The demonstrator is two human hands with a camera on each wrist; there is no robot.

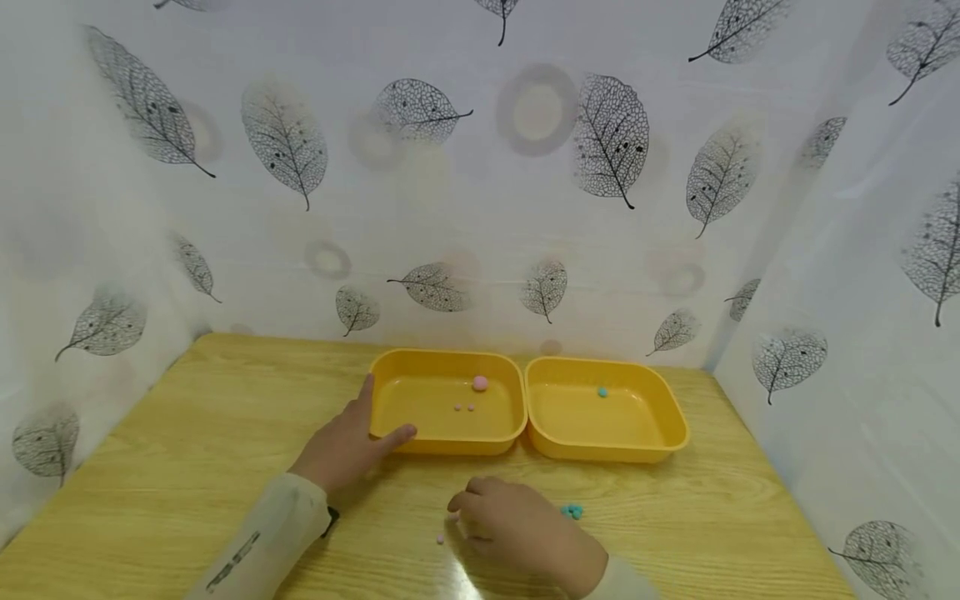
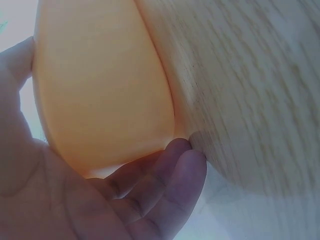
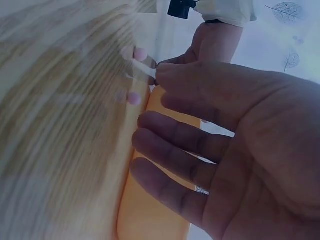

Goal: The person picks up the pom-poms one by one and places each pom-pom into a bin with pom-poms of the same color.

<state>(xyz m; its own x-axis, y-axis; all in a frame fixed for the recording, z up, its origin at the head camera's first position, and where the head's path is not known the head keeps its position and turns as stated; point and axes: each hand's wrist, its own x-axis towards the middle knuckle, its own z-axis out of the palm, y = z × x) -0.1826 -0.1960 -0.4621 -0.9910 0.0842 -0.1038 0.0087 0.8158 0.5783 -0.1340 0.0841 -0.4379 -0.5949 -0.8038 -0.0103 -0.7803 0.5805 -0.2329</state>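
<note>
My left hand (image 1: 347,442) holds the left yellow tray (image 1: 457,447) at its near left corner. The thumb lies over the front rim, and in the left wrist view the fingers (image 2: 185,175) curl around the tray's end. Over the table in front of the trays is my right hand (image 1: 517,529), fingers loosely bent and nothing between them. Two small pink balls lie by its fingertips, one pink ball (image 1: 440,539) slightly nearer me. In the right wrist view these balls (image 3: 134,98) sit on the wood, apart from the fingers.
Inside the left tray are a larger pink ball (image 1: 480,383) and two tiny pink ones. The right yellow tray (image 1: 607,454) stands beside it and contains a teal ball (image 1: 602,392). Several teal balls (image 1: 572,511) cluster right of my right hand. A leaf-print curtain (image 1: 480,208) borders the table.
</note>
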